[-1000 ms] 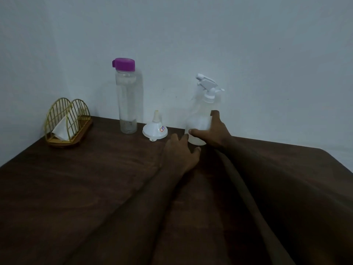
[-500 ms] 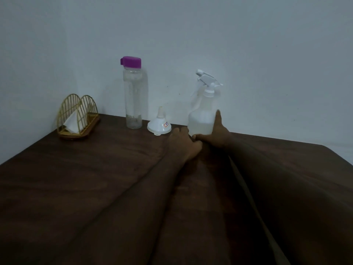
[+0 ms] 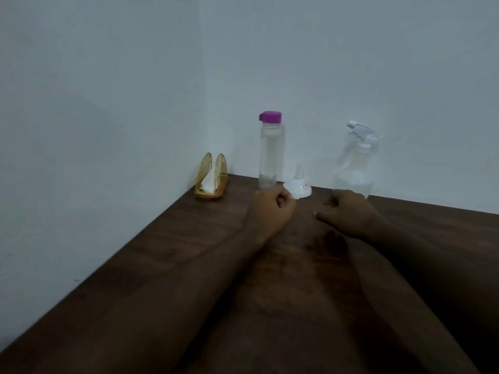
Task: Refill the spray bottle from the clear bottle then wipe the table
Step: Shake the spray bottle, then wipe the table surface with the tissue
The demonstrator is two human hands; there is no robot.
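Observation:
A white spray bottle (image 3: 356, 168) with a trigger head stands at the back of the dark wooden table (image 3: 167, 265), against the wall. To its left stands a tall clear bottle (image 3: 269, 157) with a purple cap. A small white funnel (image 3: 299, 188) lies between them. My right hand (image 3: 349, 213) rests on the table just in front of the spray bottle's base, fingers loosely curled, thumb pointing left, holding nothing. My left hand (image 3: 272, 209) is curled into a fist in front of the clear bottle and the funnel, with nothing in it.
A gold wire napkin holder (image 3: 212, 176) with a white napkin sits in the back left corner where two pale walls meet. The table's left edge runs along the wall. Both my forearms stretch across the middle of the table.
My right hand has let go of the spray bottle's base and drawn back slightly. My left hand has closed into a fist. The view has swung to the left and upward.

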